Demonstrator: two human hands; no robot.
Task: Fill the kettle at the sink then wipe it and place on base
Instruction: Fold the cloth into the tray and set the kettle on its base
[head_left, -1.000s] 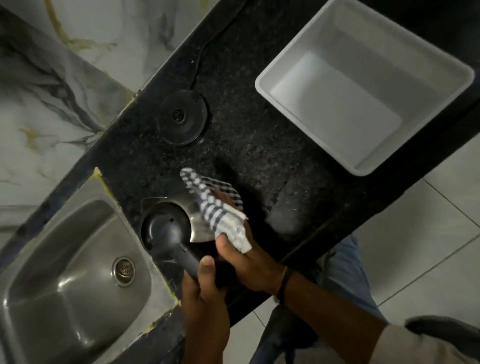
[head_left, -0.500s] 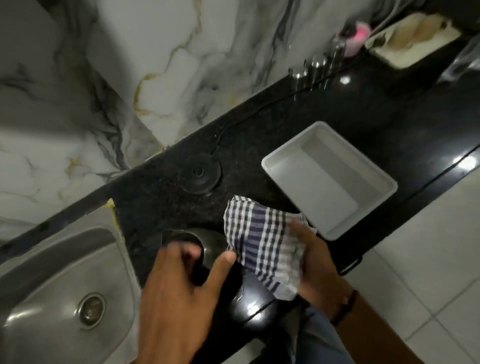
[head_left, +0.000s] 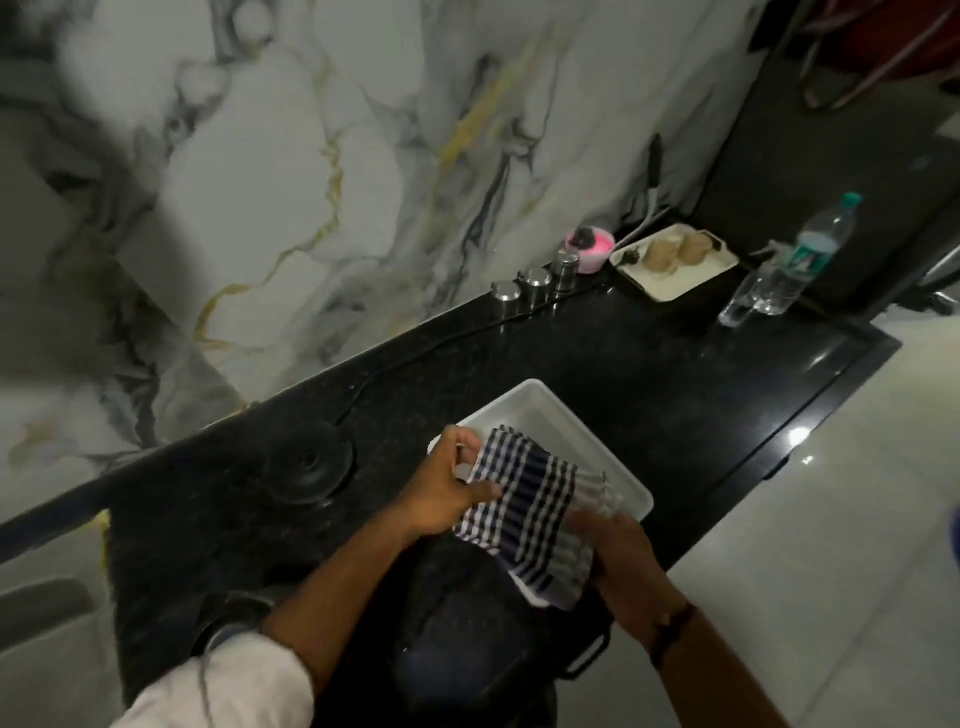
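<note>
one kettle (head_left: 228, 618) sits at the near left edge of the black table (head_left: 649, 374), mostly hidden behind the left forearm, and two hands hold one checked cloth (head_left: 524, 514) between them: the left hand (head_left: 441, 493) pinches its far left edge in its fingers, the right hand (head_left: 618, 561) grips its near right corner. beyond them lie one white tray (head_left: 587, 436) under the cloth and one round base (head_left: 311, 465) to the left, bare; far right stand three steel tins (head_left: 535, 278) and two bottles (head_left: 795, 260). half a second ago the left hand was on the kettle and only the right held the cloth; now both hands hold it over the tray.
</note>
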